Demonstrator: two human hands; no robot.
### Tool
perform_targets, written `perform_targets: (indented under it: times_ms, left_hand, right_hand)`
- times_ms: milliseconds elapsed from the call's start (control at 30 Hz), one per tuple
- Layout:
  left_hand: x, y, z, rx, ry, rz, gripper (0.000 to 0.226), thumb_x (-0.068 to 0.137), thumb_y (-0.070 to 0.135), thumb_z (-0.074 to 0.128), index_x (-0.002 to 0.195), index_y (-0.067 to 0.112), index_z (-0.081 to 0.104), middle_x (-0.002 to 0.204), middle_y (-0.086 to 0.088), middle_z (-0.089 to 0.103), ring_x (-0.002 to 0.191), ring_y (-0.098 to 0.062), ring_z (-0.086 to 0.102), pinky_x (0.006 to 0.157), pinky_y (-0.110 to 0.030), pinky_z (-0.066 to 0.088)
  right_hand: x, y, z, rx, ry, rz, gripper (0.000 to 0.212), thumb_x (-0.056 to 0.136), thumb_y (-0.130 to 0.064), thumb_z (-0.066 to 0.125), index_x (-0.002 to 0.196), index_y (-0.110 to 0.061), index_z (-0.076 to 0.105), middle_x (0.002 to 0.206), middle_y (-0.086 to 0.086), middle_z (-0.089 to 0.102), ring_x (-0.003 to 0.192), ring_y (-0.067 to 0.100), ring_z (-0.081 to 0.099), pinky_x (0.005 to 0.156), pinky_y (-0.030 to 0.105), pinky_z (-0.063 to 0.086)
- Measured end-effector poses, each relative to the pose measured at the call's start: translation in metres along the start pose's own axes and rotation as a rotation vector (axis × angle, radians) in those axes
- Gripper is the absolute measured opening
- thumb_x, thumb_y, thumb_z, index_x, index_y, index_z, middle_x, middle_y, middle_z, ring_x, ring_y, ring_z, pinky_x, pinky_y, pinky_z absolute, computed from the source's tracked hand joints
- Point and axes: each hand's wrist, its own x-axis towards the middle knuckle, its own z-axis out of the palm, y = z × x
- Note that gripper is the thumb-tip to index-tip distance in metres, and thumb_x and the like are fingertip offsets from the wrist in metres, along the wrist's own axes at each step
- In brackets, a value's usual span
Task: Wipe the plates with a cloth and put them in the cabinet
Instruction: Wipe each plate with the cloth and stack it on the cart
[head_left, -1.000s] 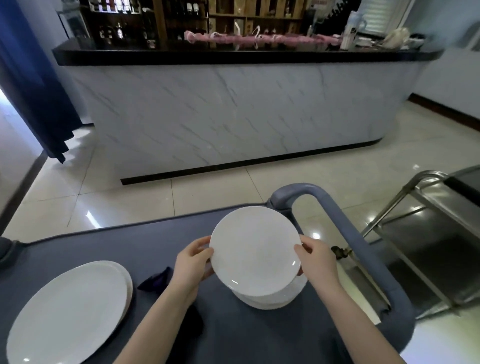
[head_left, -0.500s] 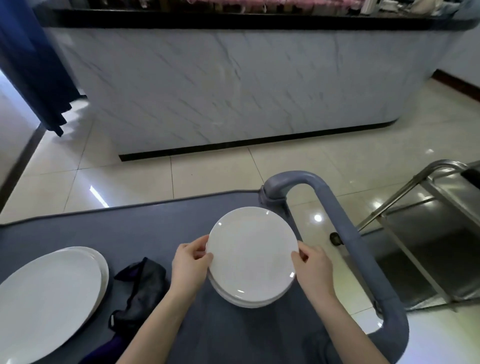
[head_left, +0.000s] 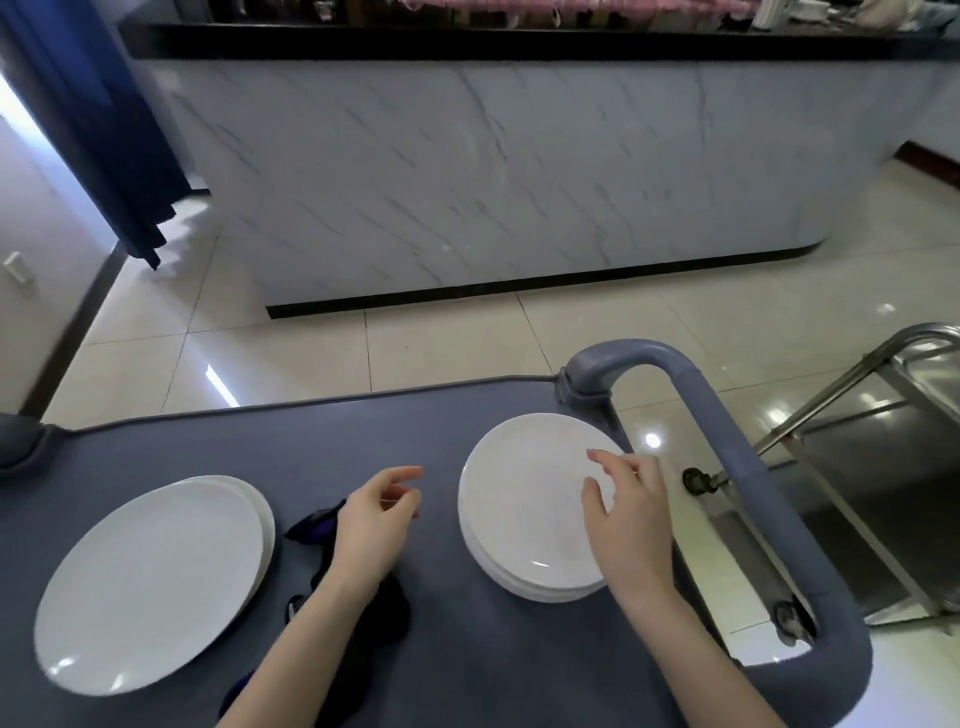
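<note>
White plates (head_left: 530, 504) stacked; dark cloth (head_left: 317, 525) by left hand (head_left: 376, 525), right hand (head_left: 628, 519) over plates. Each grip loose, empty. Best take cloth first, steady rim.

We show the right plate stack (head_left: 524, 499) and the left plate stack (head_left: 150, 582) as plain white, on a slate-blue cart top (head_left: 363, 431). We note a black cloth (head_left: 317, 522) with purple folds and a grey-blue cart handle (head_left: 727, 441). We mark the counter front (head_left: 467, 182) as white veined in grey, its countertop (head_left: 467, 44) black, the floor tiles (head_left: 441, 343) cream, the curtain (head_left: 104, 130) navy.
</note>
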Motion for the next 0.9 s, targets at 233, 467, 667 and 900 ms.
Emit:
perform_targets:
  times_ms: [233,467,667,900]
  left_hand:
    - [-0.007,-0.037,-0.112,-0.054,0.186,-0.012,0.031,0.092,0.005,0.059,0.093,0.031,0.075,0.072,0.008,0.074,0.068,-0.001,0.068,0.074,-0.03,0.051]
    - [-0.016,-0.095,-0.226,0.047,0.378,-0.121,0.027,0.091,0.013,0.061,0.102,0.036,0.071,0.093,0.009,0.071,0.09,-0.009,0.064,0.069,-0.021,0.043]
    - [-0.013,-0.127,-0.268,0.156,0.387,-0.208,0.048,0.086,0.003,0.062,0.133,0.015,0.061,0.123,-0.005,0.051,0.104,-0.015,0.052,0.094,-0.029,0.04]
    - [-0.009,-0.137,-0.279,0.157,0.378,-0.208,0.056,0.083,-0.005,0.061,0.136,0.013,0.059,0.12,-0.004,0.04,0.117,-0.029,0.05,0.107,-0.034,0.038]
  right_hand:
    - [-0.036,-0.1,0.076,0.213,-0.365,-0.201,0.022,0.089,-0.005,0.062,0.106,-0.017,0.071,0.097,-0.005,0.058,0.079,0.007,0.057,0.079,0.013,0.043]
    - [-0.086,-0.182,0.166,0.24,-0.681,-0.121,0.023,0.09,-0.011,0.061,0.111,-0.018,0.07,0.099,-0.004,0.061,0.088,0.01,0.059,0.081,0.012,0.041]
    - [-0.107,-0.208,0.217,0.122,-0.733,0.008,0.012,0.085,-0.015,0.063,0.096,-0.011,0.064,0.097,0.007,0.058,0.075,0.014,0.053,0.059,0.008,0.035]
    - [-0.114,-0.214,0.235,0.097,-0.683,0.09,0.035,0.083,-0.009,0.062,0.117,-0.016,0.063,0.103,0.011,0.06,0.082,0.017,0.053,0.068,0.02,0.035]
